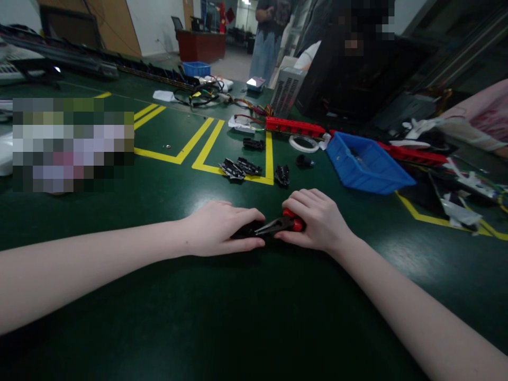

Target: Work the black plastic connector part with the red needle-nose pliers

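My right hand [315, 219] is closed around the red handles of needle-nose pliers [273, 226], whose jaws point left. Between thumb and fingers, my left hand [222, 230] grips a small black part [246, 231], mostly hidden by the hand. The plier tips reach this part; whether they pinch it I cannot tell. Beyond my hands lie several similar black parts: a pair side by side [240, 168], one farther back [253, 143] and one to the right [282, 175].
A blue bin [367, 163] stands right of centre, with a dark cylindrical piece [305, 161] and a white ring [304, 143] nearby. Red strips [296, 127] and cables [210, 92] lie farther back. Yellow tape [198, 140] marks the green table. A person [268, 42] stands in the background.
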`<state>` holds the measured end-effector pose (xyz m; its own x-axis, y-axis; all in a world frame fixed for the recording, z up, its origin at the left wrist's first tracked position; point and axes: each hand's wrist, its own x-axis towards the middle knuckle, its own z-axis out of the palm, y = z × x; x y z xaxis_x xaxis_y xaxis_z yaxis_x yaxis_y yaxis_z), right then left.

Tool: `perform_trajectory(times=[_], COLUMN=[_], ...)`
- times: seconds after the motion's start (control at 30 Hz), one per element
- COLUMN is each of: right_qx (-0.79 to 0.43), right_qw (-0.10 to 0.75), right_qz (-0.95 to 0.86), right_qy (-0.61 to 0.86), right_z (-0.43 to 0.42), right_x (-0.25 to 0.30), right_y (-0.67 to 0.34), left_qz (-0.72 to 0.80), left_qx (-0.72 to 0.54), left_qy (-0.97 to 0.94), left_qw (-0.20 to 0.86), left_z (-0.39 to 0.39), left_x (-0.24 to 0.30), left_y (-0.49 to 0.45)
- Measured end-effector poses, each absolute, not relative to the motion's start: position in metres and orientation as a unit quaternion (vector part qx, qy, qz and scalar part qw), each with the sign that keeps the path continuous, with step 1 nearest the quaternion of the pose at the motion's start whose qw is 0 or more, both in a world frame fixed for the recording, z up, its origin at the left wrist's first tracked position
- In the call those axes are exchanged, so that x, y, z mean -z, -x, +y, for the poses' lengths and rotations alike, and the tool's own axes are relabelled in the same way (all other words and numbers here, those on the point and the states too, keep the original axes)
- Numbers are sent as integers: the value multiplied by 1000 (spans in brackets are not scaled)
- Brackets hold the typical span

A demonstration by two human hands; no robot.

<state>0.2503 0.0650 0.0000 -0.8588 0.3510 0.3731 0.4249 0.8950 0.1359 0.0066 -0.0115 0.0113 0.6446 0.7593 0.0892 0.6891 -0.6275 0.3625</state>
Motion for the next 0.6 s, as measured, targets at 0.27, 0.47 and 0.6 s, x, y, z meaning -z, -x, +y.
perform_trajectory(times=[0.27, 0.47, 0.6], right_qx=[111, 92, 65], right_qw=[162, 144, 129], right_qz=[-955, -958, -963], right_qy=[221, 229, 228], right_z=[64, 64, 64], right_x=[-1, -1, -2], right_y=[-248, -247, -246], left_qz=[409, 413, 403], left_qx=[-140, -143, -147], left_qy=[-883, -886, -895], left_qw=[181, 155, 125], left_z=[-11, -10, -10], left_x=[-13, -9, -6], left_y=[-5, -5, -5])
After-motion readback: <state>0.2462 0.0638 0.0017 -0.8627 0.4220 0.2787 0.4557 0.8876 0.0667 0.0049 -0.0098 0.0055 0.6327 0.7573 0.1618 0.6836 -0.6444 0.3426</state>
